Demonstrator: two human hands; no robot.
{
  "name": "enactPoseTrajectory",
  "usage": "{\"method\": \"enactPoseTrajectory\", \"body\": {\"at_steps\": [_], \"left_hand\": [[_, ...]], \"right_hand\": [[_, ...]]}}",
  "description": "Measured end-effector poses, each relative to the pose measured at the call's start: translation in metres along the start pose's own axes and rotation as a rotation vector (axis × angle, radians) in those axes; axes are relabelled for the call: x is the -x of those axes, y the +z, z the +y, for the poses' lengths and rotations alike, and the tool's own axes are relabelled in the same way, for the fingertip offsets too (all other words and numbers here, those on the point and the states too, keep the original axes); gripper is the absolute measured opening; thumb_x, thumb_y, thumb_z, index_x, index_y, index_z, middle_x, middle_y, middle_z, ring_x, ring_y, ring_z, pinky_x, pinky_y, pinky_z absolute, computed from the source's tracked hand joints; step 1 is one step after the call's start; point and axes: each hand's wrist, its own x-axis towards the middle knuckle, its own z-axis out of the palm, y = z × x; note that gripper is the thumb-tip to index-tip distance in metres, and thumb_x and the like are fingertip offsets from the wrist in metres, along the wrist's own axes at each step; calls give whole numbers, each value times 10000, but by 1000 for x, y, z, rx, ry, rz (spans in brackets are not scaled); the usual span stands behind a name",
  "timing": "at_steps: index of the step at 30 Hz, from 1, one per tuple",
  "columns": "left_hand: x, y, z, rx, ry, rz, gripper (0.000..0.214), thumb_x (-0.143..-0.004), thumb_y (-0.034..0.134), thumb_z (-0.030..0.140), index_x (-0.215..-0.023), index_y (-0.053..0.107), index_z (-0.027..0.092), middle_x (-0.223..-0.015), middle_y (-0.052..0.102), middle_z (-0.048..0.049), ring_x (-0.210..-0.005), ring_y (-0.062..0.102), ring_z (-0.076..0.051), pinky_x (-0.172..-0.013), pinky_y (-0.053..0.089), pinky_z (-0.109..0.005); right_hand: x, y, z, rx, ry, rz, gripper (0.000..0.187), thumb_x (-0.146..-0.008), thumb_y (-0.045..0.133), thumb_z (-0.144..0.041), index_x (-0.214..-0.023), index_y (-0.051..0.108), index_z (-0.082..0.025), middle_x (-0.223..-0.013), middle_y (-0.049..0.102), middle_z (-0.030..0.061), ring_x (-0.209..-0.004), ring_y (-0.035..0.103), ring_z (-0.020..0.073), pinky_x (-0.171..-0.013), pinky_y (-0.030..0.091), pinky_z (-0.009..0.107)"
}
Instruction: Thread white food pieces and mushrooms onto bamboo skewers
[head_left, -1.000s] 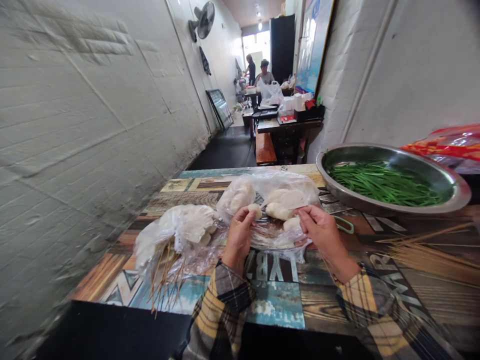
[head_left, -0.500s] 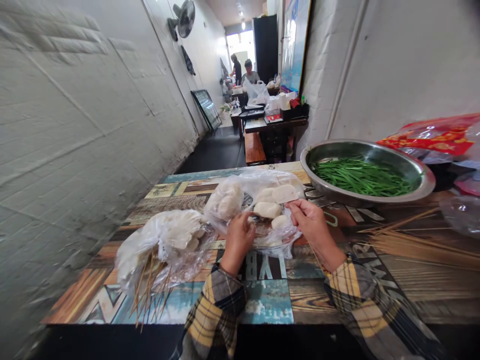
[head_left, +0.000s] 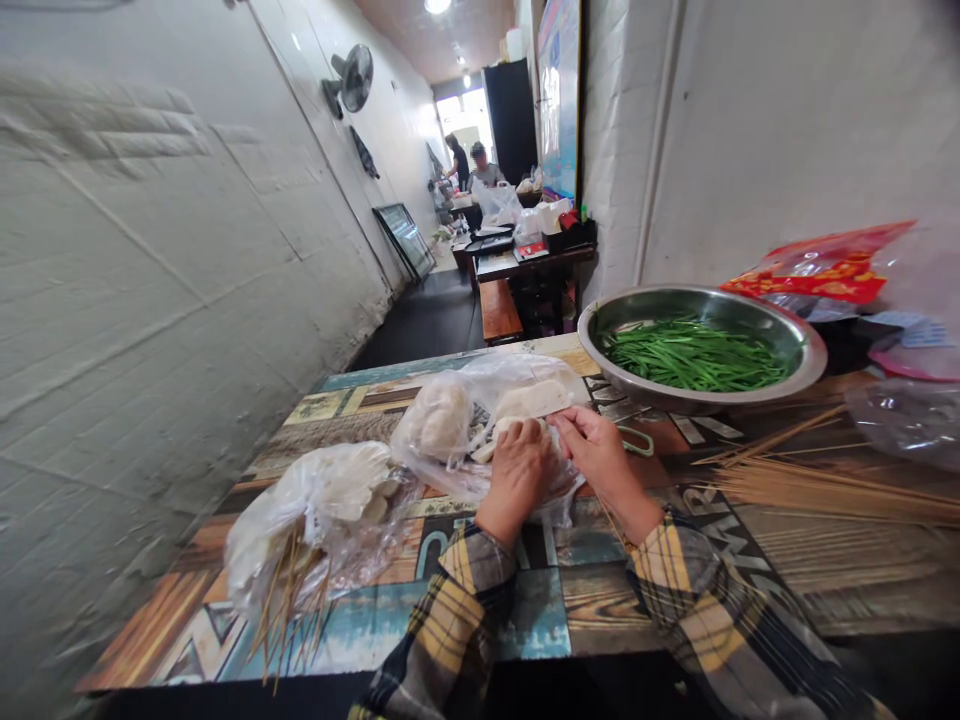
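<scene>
My left hand point(head_left: 517, 472) lies over the pale, oval dough-like pieces point(head_left: 508, 428) on a clear plastic bag, its fingers stretched forward and bent down onto them. The thumb is hidden, and no piece shows in its grip. Close beside it, my right hand point(head_left: 596, 455) is closed in a pinch at the near end of a flat pale slice point(head_left: 534, 398). A thin wooden skewer point(head_left: 613, 520) runs from under this hand toward the wrist. Just left of both hands sits a clear bag point(head_left: 439, 415) of rounded pale pieces.
Nearer on the left, another bag point(head_left: 319, 490) holds pale slices with skewers point(head_left: 289, 605) sticking out. A metal basin point(head_left: 814, 375) of green stalks point(head_left: 697, 355) stands at the right. Loose skewers point(head_left: 810, 485) and green-handled scissors point(head_left: 637, 440) lie there. Two people are far back.
My left hand has moved right and forward onto the pale pieces, close to my right hand. My right hand keeps its pinch on the slice's end. The view has shifted slightly.
</scene>
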Motion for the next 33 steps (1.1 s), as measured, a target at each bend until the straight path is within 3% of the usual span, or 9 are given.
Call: {"method": "enactPoseTrajectory", "body": {"at_steps": [5,8,11,15,21,29,33], "left_hand": [[4,8,-1,240,-25,65,93,-833,546,149,-871,624,185,-982,595,-97,-941,503,-254,-834,403,-393],[9,8,-17,575,-259,162,61,-775,603,156,-831,601,179,-848,596,-45,-834,533,-207,-779,428,-349],[17,0,-39,1084,-501,266,292,-760,680,314,-1006,609,174,-867,629,-20,-770,568,-160,-704,445,-285],[31,-12,-57,1550,-607,317,540,-717,740,400,-1190,566,207,-923,649,-10,-750,599,-126,-634,457,-230],[35,-14,-58,1804,-733,397,442,-660,797,345,-996,538,217,-935,605,14,-774,617,-130,-675,548,-294],[38,-15,-63,1887,-666,368,531,-664,789,251,-1141,561,202,-1013,680,-39,-891,643,-145,-749,501,-244],[39,-16,-65,1895,-652,369,477,-624,824,227,-1049,617,158,-959,702,-47,-846,636,-138,-747,483,-232]], "right_hand": [[1,-1,-3,-11,6,6,347,-862,554,-499,-762,648,-180,-492,476,-53,-428,380,96,-423,300,220],[1,-3,-11,-27,27,30,354,-854,557,-504,-773,657,-174,-483,471,-55,-422,376,98,-416,293,226],[3,-2,-19,-64,55,19,344,-848,565,-493,-786,662,-169,-474,468,-57,-418,379,98,-405,282,227],[10,4,-20,-135,114,-63,324,-838,586,-487,-817,655,-171,-463,464,-66,-408,371,94,-395,276,223],[20,16,-4,-103,111,-228,339,-873,569,-494,-794,640,-173,-449,471,-67,-402,392,89,-412,303,217],[21,19,3,-43,173,-281,336,-872,574,-500,-803,630,-176,-461,478,-65,-404,392,89,-400,298,212],[24,19,-1,-26,198,-331,346,-861,584,-511,-802,623,-173,-474,477,-65,-405,378,81,-401,281,205]]}}
